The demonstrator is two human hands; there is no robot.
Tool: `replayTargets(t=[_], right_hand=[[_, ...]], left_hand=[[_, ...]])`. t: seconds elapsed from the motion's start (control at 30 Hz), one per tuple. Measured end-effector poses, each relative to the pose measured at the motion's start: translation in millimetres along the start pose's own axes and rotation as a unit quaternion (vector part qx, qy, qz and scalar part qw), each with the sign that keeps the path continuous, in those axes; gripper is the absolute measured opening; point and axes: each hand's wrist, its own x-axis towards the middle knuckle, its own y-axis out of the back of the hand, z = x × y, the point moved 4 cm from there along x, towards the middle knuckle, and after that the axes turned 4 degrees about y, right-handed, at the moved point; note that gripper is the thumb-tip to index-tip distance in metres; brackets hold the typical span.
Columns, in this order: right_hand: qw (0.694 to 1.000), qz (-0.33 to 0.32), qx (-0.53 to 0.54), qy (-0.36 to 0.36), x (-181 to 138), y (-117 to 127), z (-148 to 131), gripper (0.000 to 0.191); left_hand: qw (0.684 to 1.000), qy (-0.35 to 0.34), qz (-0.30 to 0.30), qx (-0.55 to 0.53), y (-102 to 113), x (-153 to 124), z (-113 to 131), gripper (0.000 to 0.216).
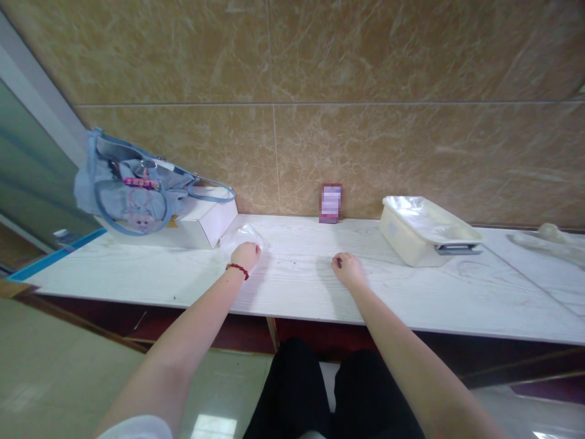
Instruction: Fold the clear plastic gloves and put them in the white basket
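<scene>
My left hand [245, 255], with a red braided bracelet at the wrist, is closed in a fist low over the white table. Just behind it lies a clear plastic bag [249, 231], partly covered by the hand. Whether the fingers grip the bag or something else is hidden. My right hand [349, 269] is closed too, its fingers curled near the table surface. A small dark thing [339, 263] shows at those fingers, too small to name. Between the hands, a few tiny dark specks lie on the white wood-grain tabletop [297, 286].
At the left, a light blue handbag [132, 195] rests on a white box [208, 222]. A small blurred purple card or box [330, 203] leans against the tiled wall. To the right stands a cream plastic bin [411, 241] lined with clear plastic; crumpled clear plastic [548, 244] lies farther right.
</scene>
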Motion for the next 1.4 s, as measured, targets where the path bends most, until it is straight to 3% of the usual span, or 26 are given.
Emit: replayTargets(t=[0.23, 0.53, 0.93, 1.07, 1.17, 1.3, 1.4], right_hand=[[1.000, -0.004, 0.001, -0.002, -0.6, 0.4, 1.1, 0.013], [1.000, 0.003, -0.003, 0.001, -1.4, 1.2, 0.9, 0.012], [0.999, 0.008, 0.035, -0.004, 6.4, 5.4, -5.2, 0.014], [0.995, 0.002, 0.094, 0.022, 22.1, -2.5, -39.8, 0.015], [0.985, -0.011, 0.152, 0.084, 31.9, -16.0, -82.3, 0.015], [0.969, -0.035, 0.194, 0.146, 37.0, -35.8, -139.9, 0.017], [0.959, -0.053, 0.219, 0.173, 37.2, -49.0, -177.2, 0.018]], left_hand=[[0.994, 0.041, -0.012, -0.104, -0.6, 8.8, -17.8, 0.026], [0.960, 0.123, 0.006, -0.253, 1.4, 16.2, -36.9, 0.029], [0.853, 0.187, 0.068, -0.483, 10.5, -7.3, -67.6, 0.034], [0.828, 0.180, 0.080, -0.524, 17.2, -14.9, -69.9, 0.031], [0.804, 0.166, 0.090, -0.564, 21.4, -19.0, -72.3, 0.031], [0.748, 0.151, 0.117, -0.635, 26.8, -25.4, -78.5, 0.031], [0.733, 0.156, 0.139, -0.647, 30.4, -31.3, -85.9, 0.032]])
